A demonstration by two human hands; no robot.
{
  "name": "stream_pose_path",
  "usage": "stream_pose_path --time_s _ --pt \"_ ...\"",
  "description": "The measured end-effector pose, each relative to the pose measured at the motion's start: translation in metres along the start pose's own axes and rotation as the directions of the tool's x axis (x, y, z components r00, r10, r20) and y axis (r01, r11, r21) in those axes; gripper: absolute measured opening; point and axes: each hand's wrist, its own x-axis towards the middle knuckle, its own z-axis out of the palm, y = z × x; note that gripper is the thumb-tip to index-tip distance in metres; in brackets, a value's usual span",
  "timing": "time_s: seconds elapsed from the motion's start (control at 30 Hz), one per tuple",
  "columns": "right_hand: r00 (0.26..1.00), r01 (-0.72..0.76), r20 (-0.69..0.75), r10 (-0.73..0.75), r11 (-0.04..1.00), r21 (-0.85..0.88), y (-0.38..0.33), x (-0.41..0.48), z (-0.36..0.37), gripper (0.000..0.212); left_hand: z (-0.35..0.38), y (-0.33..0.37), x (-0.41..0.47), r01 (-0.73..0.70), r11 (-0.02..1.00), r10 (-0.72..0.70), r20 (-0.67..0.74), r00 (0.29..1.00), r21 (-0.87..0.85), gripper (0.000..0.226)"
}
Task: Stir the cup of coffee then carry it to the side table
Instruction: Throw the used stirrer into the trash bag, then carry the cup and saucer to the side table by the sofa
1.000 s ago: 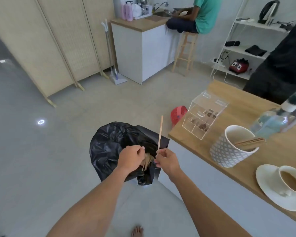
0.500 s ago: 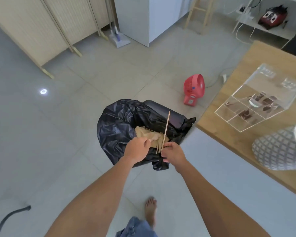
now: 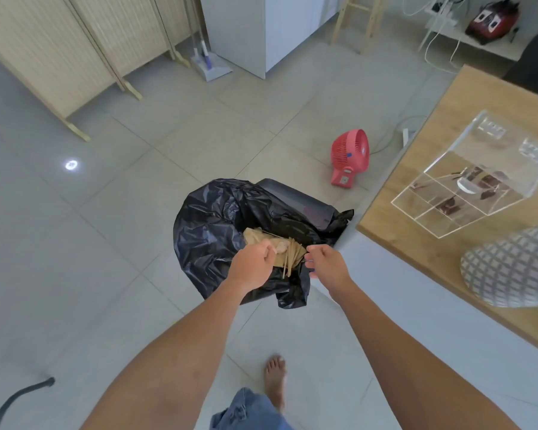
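Both hands hang over the black bin bag [image 3: 218,218], left hand [image 3: 253,263] loosely curled, right hand [image 3: 325,263] empty-fingered above discarded stirrers [image 3: 289,259], suggesting stirring done; coffee cup unseen, carrying remains.

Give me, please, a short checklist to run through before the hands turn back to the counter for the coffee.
1. Stirrer dropped in the bin: ok, sticks lie on the brown paper inside the liner.
2. Right hand free: ok, fingers loose, nothing in it.
3. Left hand free: cannot tell, it is curled and its palm is hidden.
4. Coffee cup in sight: not ok, it is out of frame.
5. Floor clear underfoot: ok near the bare foot; the red fan stands beyond the bin.
6. Counter within reach: ok, just to the right.
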Motion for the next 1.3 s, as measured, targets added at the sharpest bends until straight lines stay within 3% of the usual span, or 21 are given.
stream_pose_path --time_s 0.13,0.27,0.4,0.67,0.93,1.03,1.13,1.3 --pt "0.996 0.085 -0.020 -0.085 0.996 0.023 -0.014 -0.015 -0.017 0.024 -0.006 0.029 0.005 -0.056 0.998 0.056 0.001 0.998 -0.043 0.029" --pt "0.958 0.253 -0.071 -0.277 0.938 -0.239 -0.016 -0.040 -0.043 0.047 -0.010 0.070 -0.001 -0.104 0.994 0.104 -0.019 0.994 -0.015 0.042" --pt "0.938 0.305 -0.077 -0.339 0.908 -0.289 -0.008 -0.068 -0.068 0.049 -0.006 0.110 -0.019 -0.148 0.988 0.149 -0.009 0.989 0.031 0.047" --pt "0.931 0.293 -0.139 -0.338 0.918 -0.265 0.037 -0.114 -0.144 0.038 0.031 0.168 -0.065 -0.245 0.965 0.242 0.046 0.969 0.092 0.044" --pt "0.916 0.183 -0.313 -0.252 0.955 -0.234 0.122 -0.165 -0.260 0.043 0.100 0.259 -0.114 -0.356 0.928 0.343 0.125 0.931 0.107 0.035" --pt "0.899 0.146 -0.378 -0.220 0.966 -0.215 0.151 -0.185 -0.306 0.043 0.131 0.293 -0.129 -0.367 0.929 0.353 0.200 0.914 0.037 0.032" --pt "0.874 0.128 -0.443 -0.199 0.974 -0.185 0.171 -0.203 -0.348 0.043 0.154 0.331 -0.143 -0.302 0.942 0.333 0.295 0.895 -0.147 0.028" --pt "0.830 0.117 -0.524 -0.188 0.979 -0.166 0.190 -0.228 -0.405 0.042 0.176 0.384 -0.149 -0.321 0.916 0.384 0.300 0.873 -0.240 0.019"
